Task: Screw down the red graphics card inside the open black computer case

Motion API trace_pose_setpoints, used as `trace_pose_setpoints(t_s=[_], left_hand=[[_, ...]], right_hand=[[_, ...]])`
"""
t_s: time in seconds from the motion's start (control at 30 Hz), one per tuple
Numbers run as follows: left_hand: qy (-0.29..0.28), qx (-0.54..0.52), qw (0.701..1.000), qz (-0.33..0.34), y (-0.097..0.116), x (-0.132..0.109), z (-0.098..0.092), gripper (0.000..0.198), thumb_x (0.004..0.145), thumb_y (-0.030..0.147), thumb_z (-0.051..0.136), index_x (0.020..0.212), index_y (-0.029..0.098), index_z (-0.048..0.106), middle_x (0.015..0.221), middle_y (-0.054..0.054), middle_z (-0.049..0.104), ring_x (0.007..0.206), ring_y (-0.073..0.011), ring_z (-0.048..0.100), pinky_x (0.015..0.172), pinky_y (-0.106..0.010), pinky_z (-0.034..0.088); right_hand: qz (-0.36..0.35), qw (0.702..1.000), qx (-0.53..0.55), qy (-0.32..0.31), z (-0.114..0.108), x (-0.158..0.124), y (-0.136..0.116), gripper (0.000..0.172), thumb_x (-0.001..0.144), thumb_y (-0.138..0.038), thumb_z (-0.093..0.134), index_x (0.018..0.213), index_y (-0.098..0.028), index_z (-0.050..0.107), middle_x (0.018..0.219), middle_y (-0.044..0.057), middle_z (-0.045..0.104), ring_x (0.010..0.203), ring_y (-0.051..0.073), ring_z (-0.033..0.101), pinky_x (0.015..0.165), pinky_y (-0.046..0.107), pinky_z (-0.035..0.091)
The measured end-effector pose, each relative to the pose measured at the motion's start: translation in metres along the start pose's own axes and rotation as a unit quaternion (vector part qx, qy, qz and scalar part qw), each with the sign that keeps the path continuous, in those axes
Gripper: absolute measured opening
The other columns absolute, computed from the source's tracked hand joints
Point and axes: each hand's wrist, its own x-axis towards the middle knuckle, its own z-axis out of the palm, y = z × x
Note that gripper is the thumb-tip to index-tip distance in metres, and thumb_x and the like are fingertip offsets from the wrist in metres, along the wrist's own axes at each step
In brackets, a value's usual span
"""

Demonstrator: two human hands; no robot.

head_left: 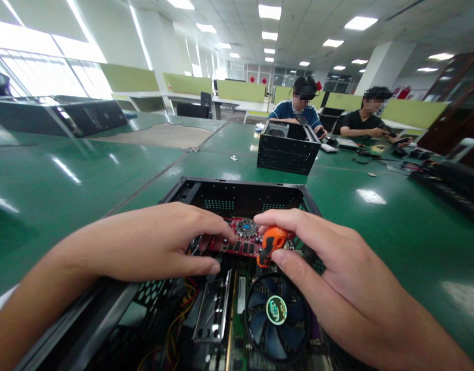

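In front of me is an open black computer case [244, 188] with its parts exposed. A red graphics card [242, 248] with a small round fan sits in its far part. My left hand [171, 239] reaches over the case from the left, thumb apart from the bent fingers, fingertips at the card's left part; whether they touch it I cannot tell. My right hand [329, 263] is closed on an orange and black screwdriver [273, 245], just right of the card. Below the hands are a CPU cooler fan [276, 310] and a shiny metal plate [214, 306].
A second black case [287, 154] stands farther back on the green table [144, 178]. Another lies at the left [67, 116]. Two people [299, 105] work across the table, with cables and parts near them. Dark equipment [453, 185] lies at the right.
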Motion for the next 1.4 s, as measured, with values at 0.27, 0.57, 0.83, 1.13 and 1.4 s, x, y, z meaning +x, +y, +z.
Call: trace_pose_setpoints(t_s=[0.27, 0.57, 0.83, 1.13, 1.4], left_hand=[[0.005, -0.005, 1.0, 0.004, -0.001, 0.002, 0.002, 0.036, 0.106, 0.043, 0.09, 0.14, 0.039, 0.099, 0.125, -0.002, 0.102, 0.111, -0.0322, 0.094, 0.093, -0.038, 0.066], [0.003, -0.007, 1.0, 0.006, -0.003, 0.0, 0.001, 0.034, 0.106, 0.042, 0.09, 0.139, 0.039, 0.099, 0.124, 0.0, 0.101, 0.109, -0.0299, 0.094, 0.093, -0.036, 0.065], [0.009, 0.0, 1.0, 0.001, 0.0, 0.002, 0.001, 0.033, 0.105, 0.046, 0.091, 0.135, 0.037, 0.099, 0.12, -0.004, 0.101, 0.106, -0.0331, 0.093, 0.09, -0.039, 0.067], [-0.002, 0.001, 1.0, -0.01, 0.004, 0.002, -0.001, 0.036, 0.105, 0.045, 0.088, 0.139, 0.037, 0.099, 0.124, -0.005, 0.101, 0.108, -0.0342, 0.094, 0.095, -0.04, 0.067], [-0.004, 0.001, 1.0, -0.013, 0.002, 0.003, 0.001, 0.035, 0.105, 0.05, 0.084, 0.135, 0.037, 0.098, 0.126, -0.005, 0.102, 0.114, -0.0362, 0.095, 0.096, -0.043, 0.068]], right_hand=[[0.002, 1.0, 0.005, -0.003, 0.002, -0.001, -0.001, 0.039, 0.124, -0.008, 0.057, 0.149, -0.018, 0.085, 0.14, 0.005, 0.102, 0.125, 0.017, 0.098, 0.116, 0.022, 0.075], [0.008, 1.0, 0.016, -0.017, -0.001, -0.001, -0.002, 0.04, 0.124, -0.008, 0.055, 0.149, -0.018, 0.085, 0.14, 0.006, 0.102, 0.126, 0.019, 0.098, 0.116, 0.026, 0.076], [0.042, 0.998, 0.045, -0.025, 0.001, -0.001, 0.0, 0.026, 0.122, -0.014, 0.072, 0.133, -0.026, 0.092, 0.118, 0.003, 0.099, 0.102, 0.022, 0.095, 0.095, 0.031, 0.079], [0.033, 0.995, -0.085, 0.047, -0.022, -0.003, 0.008, 0.036, 0.124, -0.021, 0.063, 0.147, -0.022, 0.091, 0.139, 0.01, 0.103, 0.12, 0.027, 0.102, 0.11, 0.036, 0.081], [0.073, 0.988, -0.131, 0.045, -0.036, -0.016, 0.018, 0.03, 0.122, -0.022, 0.067, 0.136, -0.028, 0.093, 0.125, 0.005, 0.103, 0.101, 0.027, 0.1, 0.098, 0.039, 0.08]])
